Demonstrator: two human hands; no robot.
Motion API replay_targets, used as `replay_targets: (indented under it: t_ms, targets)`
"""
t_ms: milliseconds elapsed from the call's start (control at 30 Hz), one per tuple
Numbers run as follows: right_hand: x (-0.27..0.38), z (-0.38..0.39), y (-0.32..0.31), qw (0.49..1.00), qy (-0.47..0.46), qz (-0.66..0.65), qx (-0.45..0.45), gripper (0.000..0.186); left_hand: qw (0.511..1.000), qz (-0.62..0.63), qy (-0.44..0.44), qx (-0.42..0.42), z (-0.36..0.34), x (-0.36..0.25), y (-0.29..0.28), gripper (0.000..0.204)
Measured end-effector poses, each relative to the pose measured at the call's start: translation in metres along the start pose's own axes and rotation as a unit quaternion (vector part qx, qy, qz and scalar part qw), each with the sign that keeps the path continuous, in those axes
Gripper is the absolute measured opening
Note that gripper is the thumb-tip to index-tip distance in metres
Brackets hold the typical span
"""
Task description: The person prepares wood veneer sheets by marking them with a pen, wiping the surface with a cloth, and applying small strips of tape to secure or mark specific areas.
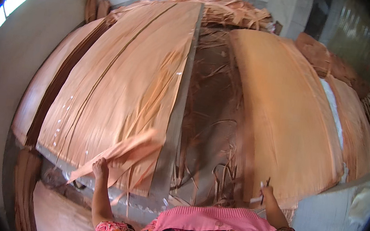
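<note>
My left hand [100,168] is closed on the near end of a loose, pinkish wood veneer strip [129,148], which lies raised and blurred over the left veneer stack [122,68]. More narrow veneer strips [152,101] lie along the right side of that stack. At the near edge of the right, more orange veneer stack [284,112], my right hand [267,195] is closed round a thin dark tool [266,184], whose kind I cannot make out. A small white piece [257,199] shows beside its fingers.
Between the stacks runs a dark gap [214,96] littered with veneer scraps. Crumpled veneer [236,12] is heaped at the far end. A grey board [337,208] stands at the near right, and more veneer [64,211] lies low at the near left.
</note>
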State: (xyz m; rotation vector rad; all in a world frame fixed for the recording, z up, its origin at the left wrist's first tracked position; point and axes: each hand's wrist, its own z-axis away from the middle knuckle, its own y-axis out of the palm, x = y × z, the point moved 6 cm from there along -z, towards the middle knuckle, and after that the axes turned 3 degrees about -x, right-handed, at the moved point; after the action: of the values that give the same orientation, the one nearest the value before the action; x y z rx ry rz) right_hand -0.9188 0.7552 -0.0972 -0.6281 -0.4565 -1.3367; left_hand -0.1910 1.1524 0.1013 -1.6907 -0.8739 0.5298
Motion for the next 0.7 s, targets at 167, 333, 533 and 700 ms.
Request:
replay_targets:
  t_ms: [167,333,533,700]
  targets:
    - [0.119,-0.065,0.103,0.996,-0.044,-0.009,0.074,0.012,0.979,0.071,-0.137,-0.132,0.014,0.000,-0.078,0.007]
    - [0.187,-0.100,0.196,0.984,-0.046,0.072,0.154,0.015,0.835,0.395,-0.338,-0.183,-0.034,-0.023,-0.110,0.010]
    - [0.268,-0.180,0.230,0.963,-0.027,0.159,0.218,0.010,0.754,0.452,-0.453,-0.148,-0.106,-0.037,-0.058,0.015]
    - [0.347,-0.282,0.159,0.935,-0.050,0.330,0.122,0.008,0.942,0.049,-0.262,0.203,-0.103,-0.171,0.028,0.072]
